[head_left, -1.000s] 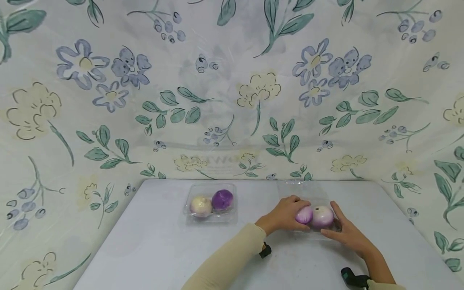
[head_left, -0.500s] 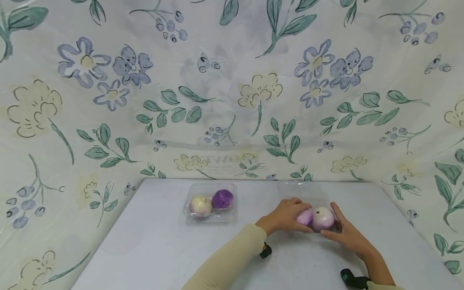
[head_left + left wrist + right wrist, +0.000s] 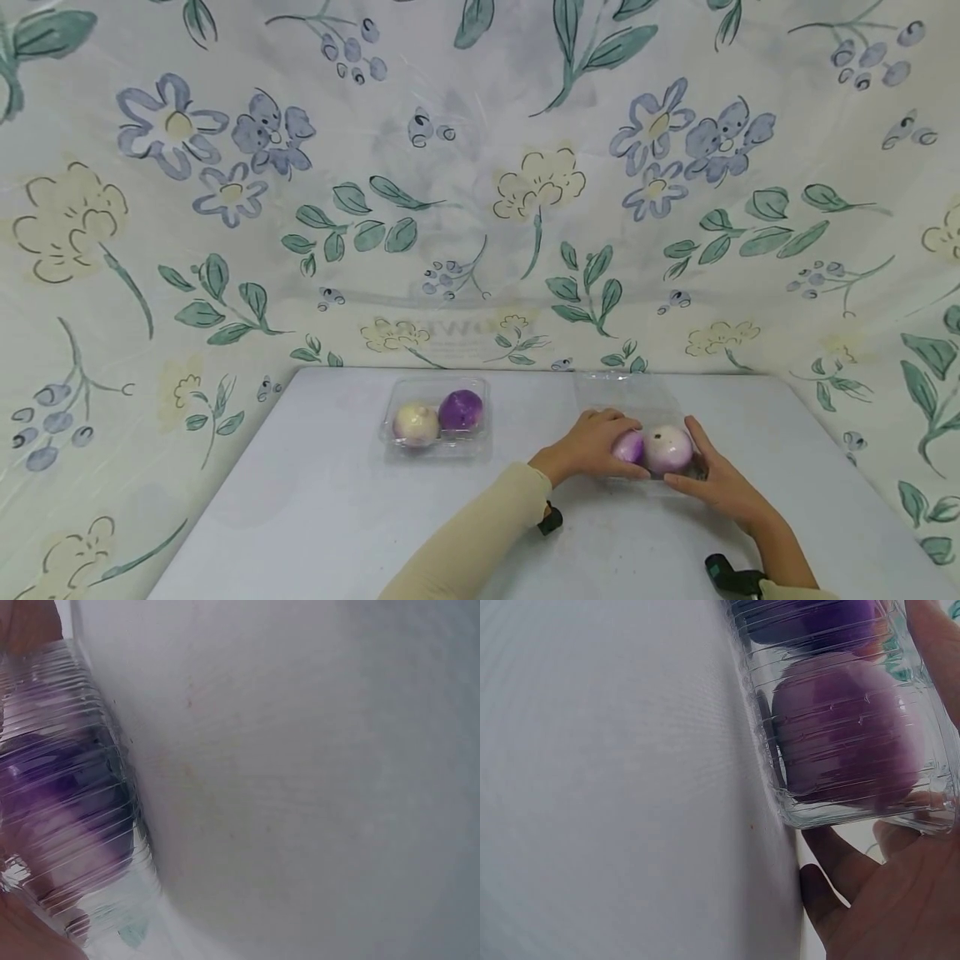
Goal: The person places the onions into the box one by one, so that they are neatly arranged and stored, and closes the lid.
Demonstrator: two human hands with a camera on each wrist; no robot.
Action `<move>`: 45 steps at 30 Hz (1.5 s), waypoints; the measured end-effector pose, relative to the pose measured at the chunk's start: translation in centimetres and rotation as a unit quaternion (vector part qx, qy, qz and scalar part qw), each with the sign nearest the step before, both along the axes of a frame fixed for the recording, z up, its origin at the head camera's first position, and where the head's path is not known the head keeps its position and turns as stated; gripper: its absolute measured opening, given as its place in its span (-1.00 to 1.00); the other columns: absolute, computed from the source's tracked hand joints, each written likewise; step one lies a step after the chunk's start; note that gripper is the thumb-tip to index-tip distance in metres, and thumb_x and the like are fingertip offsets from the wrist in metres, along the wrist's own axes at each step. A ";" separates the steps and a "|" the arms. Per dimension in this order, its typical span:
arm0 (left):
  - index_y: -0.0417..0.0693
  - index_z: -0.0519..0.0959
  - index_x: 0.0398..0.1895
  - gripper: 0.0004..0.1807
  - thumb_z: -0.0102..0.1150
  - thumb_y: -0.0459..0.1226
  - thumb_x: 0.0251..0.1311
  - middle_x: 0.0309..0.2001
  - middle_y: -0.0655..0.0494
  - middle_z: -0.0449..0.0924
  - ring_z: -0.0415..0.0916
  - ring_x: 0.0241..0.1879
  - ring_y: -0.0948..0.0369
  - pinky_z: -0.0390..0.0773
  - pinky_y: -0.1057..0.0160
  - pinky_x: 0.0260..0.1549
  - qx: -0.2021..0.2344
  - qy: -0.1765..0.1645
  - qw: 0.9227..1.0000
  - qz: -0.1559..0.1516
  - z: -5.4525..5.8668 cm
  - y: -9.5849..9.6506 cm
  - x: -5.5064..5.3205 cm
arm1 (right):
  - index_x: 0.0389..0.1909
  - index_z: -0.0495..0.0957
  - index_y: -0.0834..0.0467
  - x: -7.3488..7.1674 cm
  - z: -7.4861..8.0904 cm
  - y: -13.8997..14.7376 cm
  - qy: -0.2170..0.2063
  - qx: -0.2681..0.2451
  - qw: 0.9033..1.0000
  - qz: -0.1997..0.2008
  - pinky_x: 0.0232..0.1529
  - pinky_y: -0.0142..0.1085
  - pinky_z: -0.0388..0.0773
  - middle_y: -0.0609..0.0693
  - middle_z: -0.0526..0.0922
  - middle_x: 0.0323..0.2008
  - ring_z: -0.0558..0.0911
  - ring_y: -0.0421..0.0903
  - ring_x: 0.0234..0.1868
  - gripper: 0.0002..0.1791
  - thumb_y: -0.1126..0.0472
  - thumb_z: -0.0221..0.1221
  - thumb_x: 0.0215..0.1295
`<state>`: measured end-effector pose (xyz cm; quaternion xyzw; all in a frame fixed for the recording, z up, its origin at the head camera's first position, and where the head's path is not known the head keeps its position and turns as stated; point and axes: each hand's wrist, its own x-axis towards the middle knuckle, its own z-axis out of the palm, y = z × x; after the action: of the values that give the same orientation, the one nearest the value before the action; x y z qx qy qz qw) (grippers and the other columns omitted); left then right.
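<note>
In the head view, a clear plastic container (image 3: 628, 392) stands at the right of the white table with its lid folded back. Inside sit a purple onion (image 3: 628, 447) on the left and a paler, pinkish onion (image 3: 668, 450) on the right. My left hand (image 3: 592, 446) grips the container's left end, its thumb along the front and its fingers behind, partly covering the purple onion. My right hand (image 3: 716, 479) holds the right end between thumb and index finger. Through the ribbed wall (image 3: 847, 735) in the right wrist view, both onions show close together.
Farther left on the table (image 3: 315, 500) rests a second clear container (image 3: 437, 454), holding a whitish onion (image 3: 416, 425) and a deep purple onion (image 3: 461, 410). A floral sheet (image 3: 465, 275) hangs behind the table and at both sides.
My left thumb has slid slightly right along the container's front, and less of the purple onion shows beside it. The right hand stays almost still.
</note>
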<state>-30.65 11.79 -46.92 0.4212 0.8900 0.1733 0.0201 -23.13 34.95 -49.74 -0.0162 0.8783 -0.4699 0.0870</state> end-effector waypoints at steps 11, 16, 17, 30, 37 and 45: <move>0.20 0.35 0.39 -0.16 0.29 0.28 0.06 0.34 0.17 0.39 0.31 0.33 0.20 0.27 0.14 0.37 0.024 -0.024 0.999 0.027 -0.5 -0.1 0.1 | 0.57 -0.49 0.11 0.2 0.3 -0.3 0.014 -0.010 1.000 0.007 0.37 0.37 -0.13 0.36 -0.43 0.54 -0.20 0.54 0.47 0.25 0.03 0.32 0.24; 0.17 0.36 0.38 -0.18 0.30 0.26 0.08 0.34 0.15 0.38 0.32 0.33 0.17 0.33 0.15 0.34 0.042 -0.023 0.999 0.026 -0.5 -0.4 0.3 | 0.57 -0.49 0.11 0.2 0.3 -0.3 0.015 -0.010 1.000 0.009 0.37 0.39 -0.15 0.36 -0.43 0.55 -0.22 0.53 0.48 0.25 0.03 0.33 0.23; 0.17 0.37 0.38 -0.18 0.30 0.26 0.08 0.34 0.15 0.38 0.32 0.33 0.17 0.34 0.16 0.33 0.047 -0.022 0.998 0.025 -0.5 -0.5 0.3 | 0.57 -0.49 0.11 0.2 0.3 -0.3 0.014 -0.009 1.000 0.009 0.37 0.39 -0.16 0.35 -0.43 0.55 -0.23 0.52 0.48 0.25 0.03 0.33 0.23; 0.05 0.39 0.37 -0.22 0.29 0.18 0.15 0.34 0.10 0.37 0.39 0.30 0.18 0.42 0.24 0.29 0.090 -0.023 0.996 0.011 -0.3 -1.3 0.0 | 0.57 -0.48 0.13 0.3 0.4 -0.3 0.009 -0.005 1.000 0.006 0.38 0.40 -0.25 0.34 -0.45 0.55 -0.28 0.49 0.50 0.25 0.03 0.32 0.24; 0.00 0.41 0.34 -0.29 0.23 0.15 0.22 0.36 0.04 0.36 0.39 0.32 0.13 0.40 0.17 0.32 0.118 -0.020 0.992 0.029 -0.1 -1.8 -0.3 | 0.56 -0.49 0.12 0.3 0.4 -0.4 0.009 -0.001 1.000 0.005 0.37 0.41 -0.24 0.34 -0.45 0.54 -0.27 0.49 0.50 0.25 0.02 0.32 0.23; -0.09 0.46 0.28 -0.34 0.24 0.10 0.24 0.29 0.00 0.43 0.46 0.25 0.11 0.45 0.07 0.26 0.158 0.014 0.986 0.055 -0.1 -2.8 -0.8 | 0.56 -0.49 0.13 0.3 0.4 -0.2 0.011 0.000 1.000 0.008 0.37 0.41 -0.25 0.34 -0.46 0.54 -0.27 0.50 0.49 0.26 0.03 0.32 0.23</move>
<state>-31.50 9.03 -46.97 0.3715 0.8736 0.3066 -0.0691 -22.81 34.73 -49.34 -0.0282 0.8790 -0.4690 0.0807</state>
